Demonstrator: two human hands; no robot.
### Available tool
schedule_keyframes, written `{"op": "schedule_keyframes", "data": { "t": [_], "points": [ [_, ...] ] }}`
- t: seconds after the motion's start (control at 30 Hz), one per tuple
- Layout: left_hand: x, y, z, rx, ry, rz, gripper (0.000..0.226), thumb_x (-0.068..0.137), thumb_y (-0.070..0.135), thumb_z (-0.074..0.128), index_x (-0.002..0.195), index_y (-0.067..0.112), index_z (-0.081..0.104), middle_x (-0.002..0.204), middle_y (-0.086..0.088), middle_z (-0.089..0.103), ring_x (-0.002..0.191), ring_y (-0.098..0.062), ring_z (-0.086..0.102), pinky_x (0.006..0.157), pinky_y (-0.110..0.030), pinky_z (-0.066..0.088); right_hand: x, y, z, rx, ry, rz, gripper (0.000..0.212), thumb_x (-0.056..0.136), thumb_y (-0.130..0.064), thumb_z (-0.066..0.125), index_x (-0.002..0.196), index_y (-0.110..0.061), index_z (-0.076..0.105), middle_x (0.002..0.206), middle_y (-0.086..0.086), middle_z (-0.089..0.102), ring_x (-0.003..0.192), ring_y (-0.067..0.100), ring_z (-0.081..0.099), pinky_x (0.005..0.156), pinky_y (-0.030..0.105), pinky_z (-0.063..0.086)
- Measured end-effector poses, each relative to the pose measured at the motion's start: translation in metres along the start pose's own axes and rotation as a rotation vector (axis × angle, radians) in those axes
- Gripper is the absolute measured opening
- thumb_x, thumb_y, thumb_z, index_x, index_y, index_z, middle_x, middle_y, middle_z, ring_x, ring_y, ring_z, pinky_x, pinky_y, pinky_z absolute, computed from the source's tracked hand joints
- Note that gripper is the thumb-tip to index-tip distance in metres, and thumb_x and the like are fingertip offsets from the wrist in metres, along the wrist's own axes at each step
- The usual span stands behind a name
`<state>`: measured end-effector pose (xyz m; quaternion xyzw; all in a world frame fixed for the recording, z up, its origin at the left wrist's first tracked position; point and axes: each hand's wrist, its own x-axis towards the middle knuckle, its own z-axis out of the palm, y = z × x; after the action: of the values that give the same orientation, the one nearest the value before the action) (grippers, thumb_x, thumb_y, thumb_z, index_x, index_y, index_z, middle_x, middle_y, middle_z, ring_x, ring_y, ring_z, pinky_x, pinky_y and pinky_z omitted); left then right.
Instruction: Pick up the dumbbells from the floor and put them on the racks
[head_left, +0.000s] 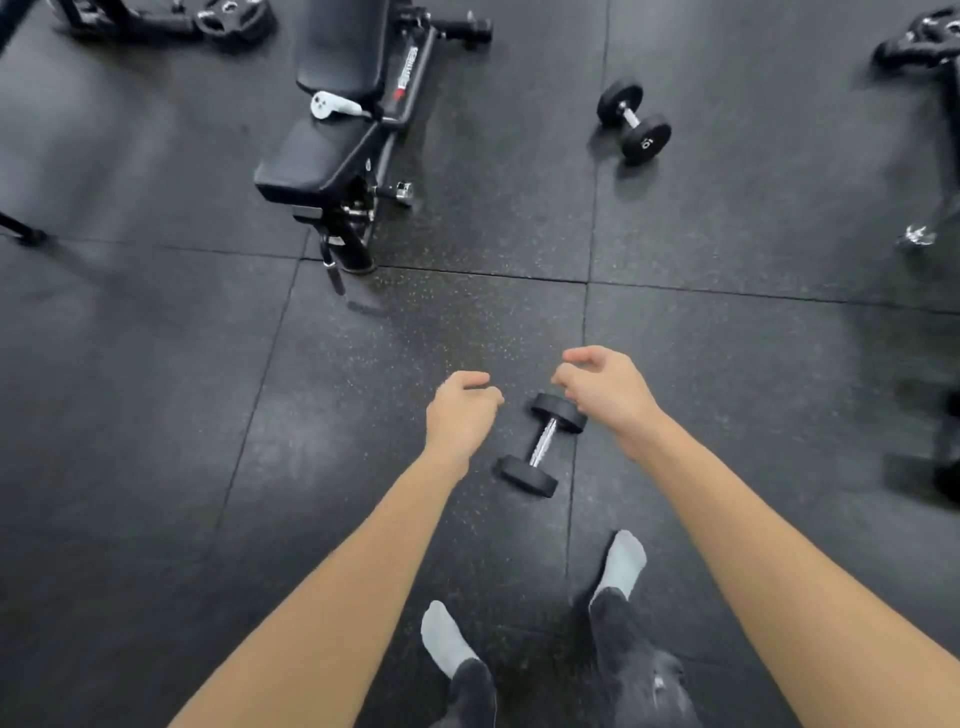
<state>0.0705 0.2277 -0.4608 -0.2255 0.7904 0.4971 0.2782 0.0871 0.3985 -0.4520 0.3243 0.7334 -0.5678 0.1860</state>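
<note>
While both arms reach down, the left hand (460, 408) and right hand (605, 392) hang loosely curled, apparently grasping nothing; the near dumbbell (543, 446) lies on the floor (156, 415) between them, another dumbbell (634, 120) well beyond.

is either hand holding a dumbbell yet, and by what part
Nothing is held. The left hand and right hand hover with loosely curled fingers above the near dumbbell, which lies on the floor.
</note>
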Motion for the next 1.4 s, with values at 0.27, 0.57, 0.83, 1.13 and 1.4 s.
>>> {"op": "schedule_keyframes", "data": {
  "t": [0.27,0.57,0.83,1.13,1.4],
  "points": [
    [0.129,-0.071,0.081,-0.11,0.198,-0.183,0.04,0.086,0.029,0.064,0.125,0.029,0.057,0.103,0.01,0.06,0.099,-0.019,0.06,0.081,-0.034,0.047,0.153,0.053,0.035,-0.107,-0.133,-0.012,0.04,0.086,-0.028,0.069,0.125,-0.026,0.064,0.097,-0.019,0.065,0.096,0.007,0.062,0.078,0.023,0.043],
    [0.236,-0.21,0.206,-0.255,0.289,-0.522,0.074,0.083,0.027,0.07,0.149,0.023,0.036,0.141,-0.008,0.047,0.101,-0.022,0.044,0.075,-0.031,0.038,0.266,0.209,0.078,-0.18,-0.215,0.095,0.054,0.087,-0.025,0.072,0.139,-0.022,0.057,0.129,-0.002,0.065,0.098,0.008,0.061,0.08,0.023,0.046],
    [0.34,-0.309,0.294,-0.268,0.378,-0.78,0.105,0.076,0.033,0.079,0.157,0.015,0.014,0.144,-0.019,0.044,0.12,-0.036,0.051,0.083,-0.038,0.04,0.404,0.316,0.097,-0.639,-0.192,-0.075,0.075,0.084,-0.031,0.073,0.15,-0.012,0.044,0.15,0.006,0.051,0.129,0.026,0.053,0.108,0.039,0.044],
    [0.393,-0.373,0.316,-0.42,0.647,-0.955,0.097,0.062,0.021,0.083,0.148,0.02,0.039,0.106,-0.006,0.056,0.075,-0.023,0.051,0.077,-0.036,0.05,0.485,0.375,0.122,-0.989,-0.052,-0.209,0.074,0.074,-0.017,0.076,0.142,-0.026,0.049,0.12,0.003,0.067,0.112,0.031,0.061,0.076,0.036,0.043],
    [0.393,-0.37,0.295,-0.555,0.415,-1.03,0.077,0.054,-0.002,0.079,0.12,0.011,0.041,0.098,-0.017,0.055,0.097,-0.039,0.06,0.086,-0.051,0.057,0.499,0.367,0.126,-0.946,-0.152,-0.007,0.079,0.067,-0.008,0.074,0.141,-0.023,0.048,0.14,0.014,0.054,0.113,0.039,0.061,0.088,0.044,0.053]
  ]
}}
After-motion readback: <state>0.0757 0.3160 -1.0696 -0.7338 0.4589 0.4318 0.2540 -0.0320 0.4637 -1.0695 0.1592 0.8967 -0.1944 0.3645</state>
